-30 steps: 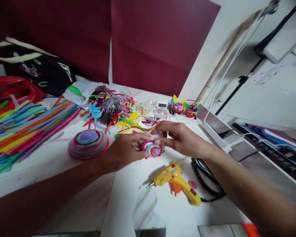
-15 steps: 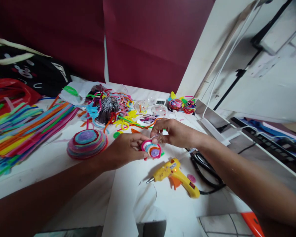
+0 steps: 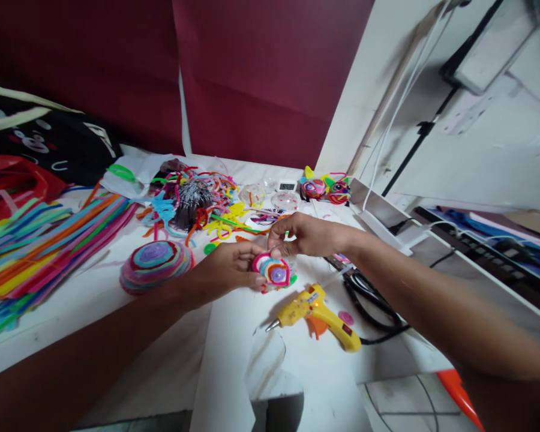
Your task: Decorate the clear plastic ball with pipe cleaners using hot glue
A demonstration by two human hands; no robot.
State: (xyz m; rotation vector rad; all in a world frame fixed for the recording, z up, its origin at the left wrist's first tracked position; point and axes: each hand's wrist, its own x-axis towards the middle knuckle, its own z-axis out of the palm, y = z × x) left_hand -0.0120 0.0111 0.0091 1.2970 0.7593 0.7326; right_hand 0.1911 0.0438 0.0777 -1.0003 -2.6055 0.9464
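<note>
My left hand [image 3: 236, 264] is closed on the left side of a small coiled pipe-cleaner piece [image 3: 272, 270], which has a pink outline, white, blue and orange bands and a purple centre. At its upper edge the thumb and fingers of my right hand [image 3: 292, 237] are pinched together; exactly which strand they grip is hidden. Just below lies a yellow hot glue gun [image 3: 315, 312], its metal nozzle pointing left. To the left of my left hand sits a larger domed coil of pipe cleaners [image 3: 155, 264] in purple, blue, red and pink.
Bundled loose pipe cleaners [image 3: 49, 252] cover the left side, beside a red plastic bag [image 3: 31, 180] and a black tote bag [image 3: 49, 138]. Scraps of pipe cleaner [image 3: 220, 186], a small digital clock [image 3: 288, 186] and two finished figures [image 3: 326, 189] stand farther back. A black cable [image 3: 373, 300] loops at the right.
The view has shifted slightly, so the whole scene sits a little farther left. Both hands stay on the coiled piece, with little visible change in their grip.
</note>
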